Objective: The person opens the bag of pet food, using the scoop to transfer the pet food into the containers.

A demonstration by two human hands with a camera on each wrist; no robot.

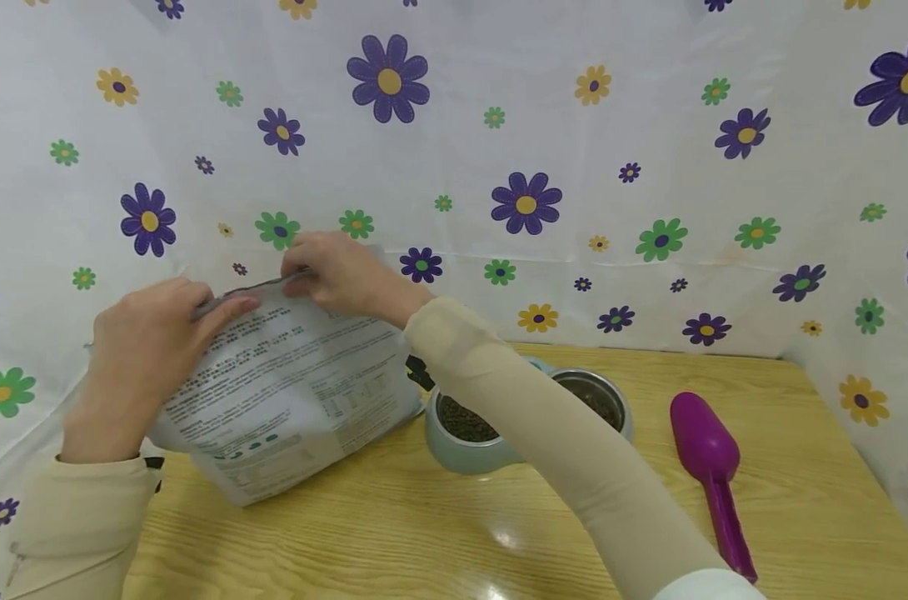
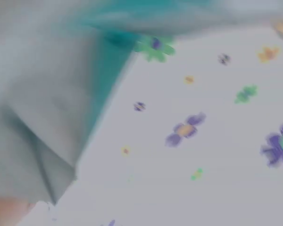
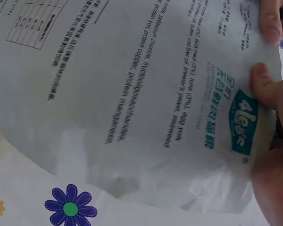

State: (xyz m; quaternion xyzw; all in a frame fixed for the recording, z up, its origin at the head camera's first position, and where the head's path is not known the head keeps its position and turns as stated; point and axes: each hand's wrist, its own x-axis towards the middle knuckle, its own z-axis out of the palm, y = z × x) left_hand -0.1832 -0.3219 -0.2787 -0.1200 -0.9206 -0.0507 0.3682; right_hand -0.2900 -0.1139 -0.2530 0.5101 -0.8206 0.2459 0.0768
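A white pet food bag (image 1: pixel 296 392) with printed text stands tilted at the left of the table. At its top edge, my left hand (image 1: pixel 139 354) grips the left part, thumb on the printed face. My right hand (image 1: pixel 341 271) pinches the same edge farther right. The right wrist view shows the bag's teal logo (image 3: pixel 244 121) close by the right fingers, with the left fingers a little farther along the rim. In the left wrist view a blurred grey and teal side of the bag (image 2: pixel 42 122) fills the left; the bag's contents are hidden.
A pale blue double pet bowl (image 1: pixel 469 457) with brown kibble in it stands right of the bag, partly behind my right sleeve. Farther right a purple scoop (image 1: pixel 705 442) lies on the wooden table (image 1: pixel 439 533). A flowered white cloth (image 1: pixel 454 150) hangs behind.
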